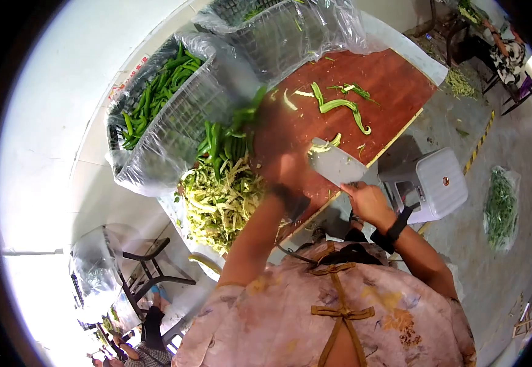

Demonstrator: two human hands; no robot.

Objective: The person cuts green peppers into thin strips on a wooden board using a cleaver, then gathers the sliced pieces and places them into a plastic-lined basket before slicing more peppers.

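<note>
My right hand (367, 202) is closed round the handle of a cleaver (338, 164), whose broad blade lies low over the red-brown board (394, 79). Bits of pale pepper (326, 144) rest at the blade's far edge. My left hand (285, 162) is smeared by motion over the board's left part, so its fingers cannot be made out. Just left of it are whole green peppers (217, 144) and a heap of pale pepper cores and seeds (220, 202). A split, curled green pepper (345, 107) lies on the board among small scraps.
A plastic-lined crate of green peppers (162, 82) stands at the left, with another lined crate (278, 43) behind the board. A white lidded bin (440, 183) is on the floor at right, near a bag of greens (501, 208). Other people sit at the upper right and lower left.
</note>
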